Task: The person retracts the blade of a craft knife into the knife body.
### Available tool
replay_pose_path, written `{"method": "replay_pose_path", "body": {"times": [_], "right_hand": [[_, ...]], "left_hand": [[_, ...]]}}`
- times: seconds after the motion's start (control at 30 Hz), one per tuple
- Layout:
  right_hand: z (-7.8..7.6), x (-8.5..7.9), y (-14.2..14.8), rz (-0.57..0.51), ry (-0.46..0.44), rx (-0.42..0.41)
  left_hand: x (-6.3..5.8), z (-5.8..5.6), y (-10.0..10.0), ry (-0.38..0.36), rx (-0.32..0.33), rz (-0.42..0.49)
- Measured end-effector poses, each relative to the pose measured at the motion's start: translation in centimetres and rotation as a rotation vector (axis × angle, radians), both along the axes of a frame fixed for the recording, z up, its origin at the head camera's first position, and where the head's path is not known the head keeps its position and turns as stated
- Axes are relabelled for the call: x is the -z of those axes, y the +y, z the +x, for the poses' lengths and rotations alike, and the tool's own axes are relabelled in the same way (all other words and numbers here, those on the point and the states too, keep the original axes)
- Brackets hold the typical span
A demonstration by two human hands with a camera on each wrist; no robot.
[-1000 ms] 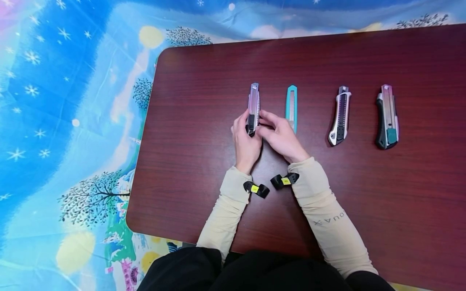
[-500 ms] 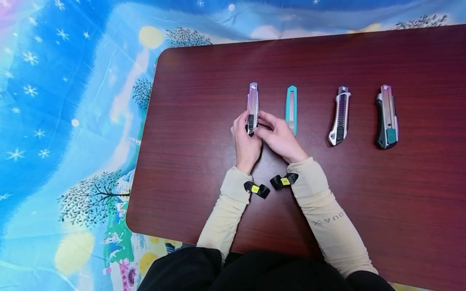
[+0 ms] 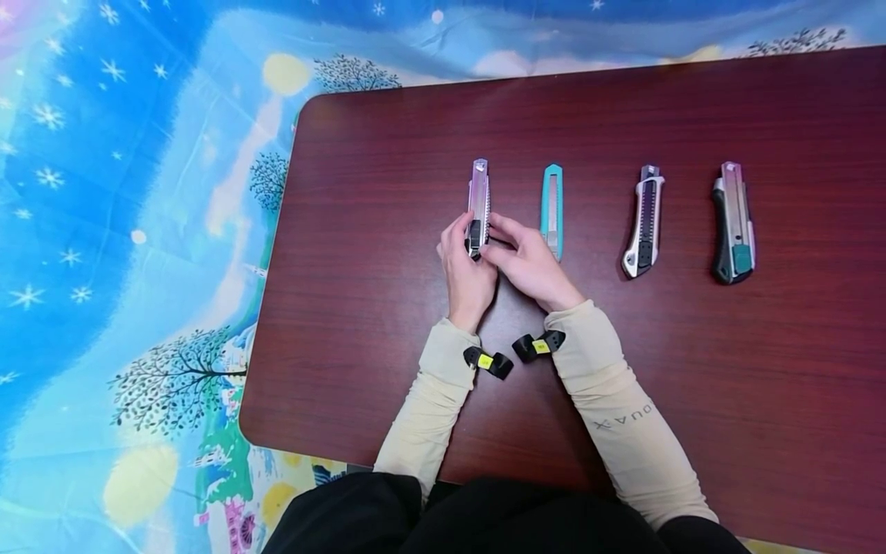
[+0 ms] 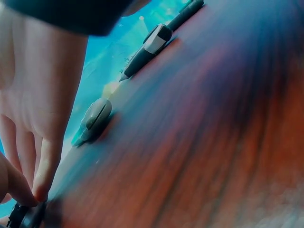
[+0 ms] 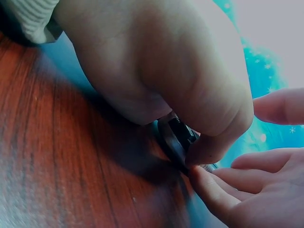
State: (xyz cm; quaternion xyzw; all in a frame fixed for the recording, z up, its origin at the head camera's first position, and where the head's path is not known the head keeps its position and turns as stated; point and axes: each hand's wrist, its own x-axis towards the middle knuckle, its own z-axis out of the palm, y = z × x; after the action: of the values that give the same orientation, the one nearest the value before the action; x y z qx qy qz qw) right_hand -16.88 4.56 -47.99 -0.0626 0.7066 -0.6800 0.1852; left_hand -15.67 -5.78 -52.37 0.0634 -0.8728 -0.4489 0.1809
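A silver utility knife (image 3: pixel 480 188) with a black slider points away from me, left of three other knives. My left hand (image 3: pixel 465 278) grips its near end, fingers along the left side. At that end's right side, the thumb and fingers of my right hand (image 3: pixel 534 265) hold it too. The right wrist view shows my left hand (image 5: pixel 175 61) bent over the knife's dark end (image 5: pixel 171 137), close to the table, with my right hand (image 5: pixel 270 194) meeting it. In the left wrist view the fingers hide most of the knife.
To the right, a teal utility knife (image 3: pixel 552 200), a white-and-black utility knife (image 3: pixel 646 223) and a black-and-silver one with a green slider (image 3: pixel 734 223) lie roughly parallel. The dark red wooden table (image 3: pixel 360 308) has a rounded edge at left, beside a blue patterned cloth (image 3: pixel 159 154).
Both hands stay on the silver utility knife, which has shifted very slightly left. The whole head view has drifted a little. The other knives lie as before.
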Motion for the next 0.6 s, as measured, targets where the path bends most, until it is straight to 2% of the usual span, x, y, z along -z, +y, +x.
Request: {"method": "replay_pose_path", "body": {"times": [0.37, 0.6], "right_hand": [[-0.1, -0.3, 0.6, 0.026, 0.007, 0.03], [0.0, -1.2, 1.0, 0.007, -0.006, 0.086]], "left_hand": [[-0.3, 0.0, 0.4, -0.011, -0.017, 0.042], [-0.1, 0.1, 0.4, -0.024, -0.042, 0.078]]}}
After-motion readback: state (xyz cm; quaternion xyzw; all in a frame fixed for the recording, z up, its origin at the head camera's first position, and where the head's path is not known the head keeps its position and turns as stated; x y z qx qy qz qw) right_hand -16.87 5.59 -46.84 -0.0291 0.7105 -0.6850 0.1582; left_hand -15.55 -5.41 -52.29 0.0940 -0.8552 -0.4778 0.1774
